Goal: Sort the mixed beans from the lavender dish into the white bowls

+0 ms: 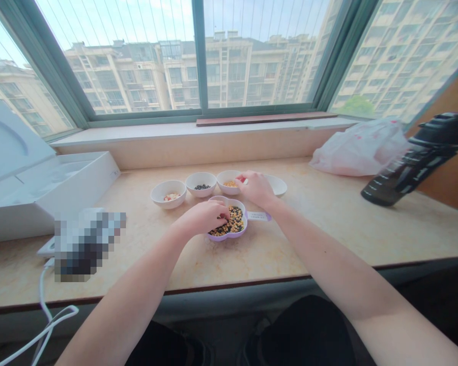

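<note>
My left hand (203,218) reaches into a purple-and-white lobed dish (231,235) holding mixed black and yellow beans (234,221). Its fingers are curled with the tips down at the beans; whatever they pinch is too small to make out. Above the right side of a white bowl (223,175) of yellow beans (229,184), my right hand (257,189) has its thumb and fingertips drawn together, contents hidden. Beside it, another white bowl (202,178) contains black beans (202,187). The leftmost bowl (168,204) holds pale and reddish bits (172,196). Partly behind my right hand sits a white bowl (278,185).
An open white box (61,195) stands at the left, near a blurred-out object (89,246) and a white cable (46,305). At the right are a plastic bag (356,147) and a dark, tilted-looking bottle (408,162). A window rises behind the counter (328,218).
</note>
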A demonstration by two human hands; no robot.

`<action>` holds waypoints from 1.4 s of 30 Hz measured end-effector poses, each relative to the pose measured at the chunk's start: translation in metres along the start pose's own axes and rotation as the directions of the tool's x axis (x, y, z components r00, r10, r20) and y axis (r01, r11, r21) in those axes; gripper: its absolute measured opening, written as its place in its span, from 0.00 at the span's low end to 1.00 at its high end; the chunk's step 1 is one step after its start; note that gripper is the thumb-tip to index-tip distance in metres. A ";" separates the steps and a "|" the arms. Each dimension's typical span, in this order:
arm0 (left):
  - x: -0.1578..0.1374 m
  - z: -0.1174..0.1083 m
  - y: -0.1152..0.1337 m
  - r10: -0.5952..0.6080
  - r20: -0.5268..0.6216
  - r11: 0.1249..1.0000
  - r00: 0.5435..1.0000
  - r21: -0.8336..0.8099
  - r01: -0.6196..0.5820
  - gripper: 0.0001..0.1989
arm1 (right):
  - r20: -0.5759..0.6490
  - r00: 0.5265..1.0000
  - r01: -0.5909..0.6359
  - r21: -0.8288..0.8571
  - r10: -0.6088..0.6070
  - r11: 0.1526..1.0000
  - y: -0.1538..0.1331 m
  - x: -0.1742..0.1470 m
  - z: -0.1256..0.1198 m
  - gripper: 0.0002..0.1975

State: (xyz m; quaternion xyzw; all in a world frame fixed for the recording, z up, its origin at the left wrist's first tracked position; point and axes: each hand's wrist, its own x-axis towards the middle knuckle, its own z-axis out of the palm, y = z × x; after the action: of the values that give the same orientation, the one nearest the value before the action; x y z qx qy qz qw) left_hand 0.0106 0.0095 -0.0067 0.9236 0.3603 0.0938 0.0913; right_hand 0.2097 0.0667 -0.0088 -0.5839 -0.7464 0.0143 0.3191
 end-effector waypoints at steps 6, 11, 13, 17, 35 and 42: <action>0.001 0.002 -0.002 -0.020 -0.006 1.000 1.000 -0.006 0.020 0.09 | 0.013 1.000 0.025 0.043 -0.026 0.999 -0.003 -0.003 -0.001 0.10; 0.000 0.001 -0.004 -0.046 -0.097 0.992 0.994 -0.121 0.034 0.07 | 0.006 0.999 0.038 0.079 -0.039 0.996 -0.006 -0.004 -0.004 0.09; -0.001 -0.002 -0.005 -0.113 -0.158 0.979 0.981 -0.184 0.084 0.07 | 0.007 0.999 0.047 0.092 -0.048 0.995 -0.007 -0.005 -0.005 0.09; -0.001 -0.007 -0.003 -0.278 -0.312 0.905 0.908 -0.402 0.139 0.10 | 0.012 0.998 0.068 0.112 -0.070 0.991 -0.009 -0.006 -0.006 0.09; -0.005 -0.034 -0.010 -0.481 -0.282 0.010 0.830 -0.948 -0.317 0.21 | 0.116 0.979 0.135 0.256 -0.169 0.957 -0.014 -0.010 -0.006 0.13; -0.008 -0.035 -0.009 -0.447 -0.411 0.100 0.794 -0.905 -0.413 0.19 | 0.177 0.960 0.153 0.306 -0.215 0.940 -0.016 -0.012 -0.004 0.12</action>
State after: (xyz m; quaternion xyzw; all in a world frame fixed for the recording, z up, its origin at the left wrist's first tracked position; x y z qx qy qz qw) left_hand -0.0095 0.0137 0.0240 0.5219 0.2192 0.5992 0.5662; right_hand 0.1998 0.0495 -0.0046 -0.4535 -0.8170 0.1542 0.3212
